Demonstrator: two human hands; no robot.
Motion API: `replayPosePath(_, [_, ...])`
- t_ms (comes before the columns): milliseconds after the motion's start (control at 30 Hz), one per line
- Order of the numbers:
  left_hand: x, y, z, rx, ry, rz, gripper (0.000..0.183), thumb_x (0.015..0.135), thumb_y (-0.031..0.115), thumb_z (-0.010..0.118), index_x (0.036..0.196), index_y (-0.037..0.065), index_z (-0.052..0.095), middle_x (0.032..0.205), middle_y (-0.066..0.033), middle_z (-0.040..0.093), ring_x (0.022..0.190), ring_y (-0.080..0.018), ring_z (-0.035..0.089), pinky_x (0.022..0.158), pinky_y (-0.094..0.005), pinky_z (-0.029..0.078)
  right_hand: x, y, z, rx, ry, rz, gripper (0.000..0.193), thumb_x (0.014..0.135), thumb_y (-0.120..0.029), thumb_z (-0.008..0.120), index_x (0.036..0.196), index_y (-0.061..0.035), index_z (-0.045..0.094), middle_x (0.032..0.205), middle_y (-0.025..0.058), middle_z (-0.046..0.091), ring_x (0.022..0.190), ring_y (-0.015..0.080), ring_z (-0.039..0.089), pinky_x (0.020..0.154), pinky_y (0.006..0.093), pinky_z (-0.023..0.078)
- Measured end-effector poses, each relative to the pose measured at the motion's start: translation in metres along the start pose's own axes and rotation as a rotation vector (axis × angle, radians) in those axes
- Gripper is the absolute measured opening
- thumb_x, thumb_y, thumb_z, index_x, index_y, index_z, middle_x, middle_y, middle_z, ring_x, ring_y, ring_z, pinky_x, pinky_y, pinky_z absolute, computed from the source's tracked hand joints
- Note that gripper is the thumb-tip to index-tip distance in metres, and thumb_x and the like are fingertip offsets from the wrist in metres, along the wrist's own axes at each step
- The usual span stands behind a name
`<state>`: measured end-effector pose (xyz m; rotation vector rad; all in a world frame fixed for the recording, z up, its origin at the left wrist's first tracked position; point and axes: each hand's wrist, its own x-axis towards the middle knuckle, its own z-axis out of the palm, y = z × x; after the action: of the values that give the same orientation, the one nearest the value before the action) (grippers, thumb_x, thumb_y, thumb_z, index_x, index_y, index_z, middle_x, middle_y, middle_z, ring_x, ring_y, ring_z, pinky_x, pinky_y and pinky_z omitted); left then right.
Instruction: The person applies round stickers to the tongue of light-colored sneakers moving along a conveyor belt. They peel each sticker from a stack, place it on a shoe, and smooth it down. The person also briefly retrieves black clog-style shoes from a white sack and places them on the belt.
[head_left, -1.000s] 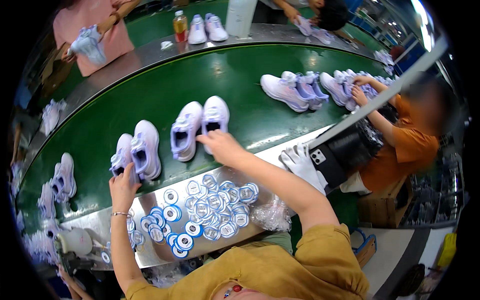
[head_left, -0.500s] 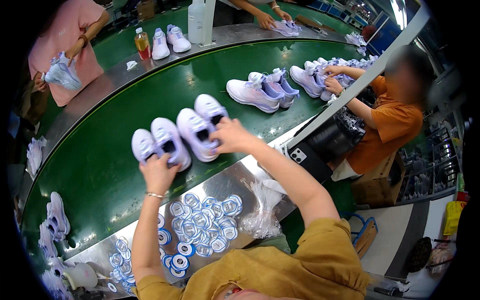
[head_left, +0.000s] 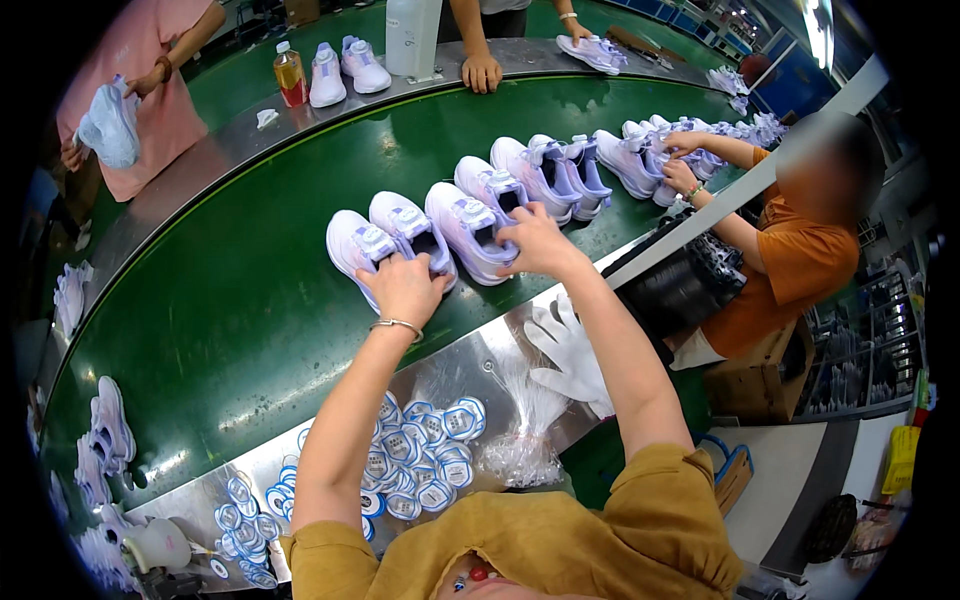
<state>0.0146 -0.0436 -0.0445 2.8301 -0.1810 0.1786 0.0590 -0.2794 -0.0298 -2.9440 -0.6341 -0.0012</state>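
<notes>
On the green belt, my left hand (head_left: 405,287) is closed on the heel ends of a pair of white-and-lavender sneakers, the outer one (head_left: 354,243) and its mate (head_left: 402,217) side by side, toes pointing away. My right hand (head_left: 543,240) grips the heels of a second pair, a nearer sneaker (head_left: 462,222) and a farther one (head_left: 485,178). The fingertips of both hands are partly hidden at the shoe collars. Just beyond the second pair, to the right, stands another pair of sneakers (head_left: 535,168) on the belt (head_left: 250,300).
Round labels (head_left: 415,450), a bundle of clear plastic fasteners (head_left: 525,430) and a white glove (head_left: 570,350) lie on the metal ledge before me. A co-worker in orange (head_left: 815,250) handles shoes at right. Across stand a bottle (head_left: 290,75) and a person in pink holding a shoe (head_left: 110,130).
Both hands have moved right and slightly away with the two pairs, which now stand close to the pair at right. The white glove has come into fuller view. Across, a person's hand now rests on the rim.
</notes>
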Motion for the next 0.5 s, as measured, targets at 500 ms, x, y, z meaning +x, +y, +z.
replayPosePath(500, [-0.027, 0.013, -0.036, -0.164, -0.171, 0.161, 0.06, 0.073, 0.045, 0.07, 0.126, 0.023, 0.055, 0.085, -0.0157, 0.064, 0.083, -0.0304, 0.063, 0.076, -0.0452, 0.047, -0.035, 0.007, -0.033, -0.251, 0.204, -0.003, 0.052, 0.077, -0.004, 0.059, 0.125, -0.0227, 0.055, 0.128, 0.0186, 0.047, 0.126, 0.0429, 0.034, 0.094, 0.0559, 0.037])
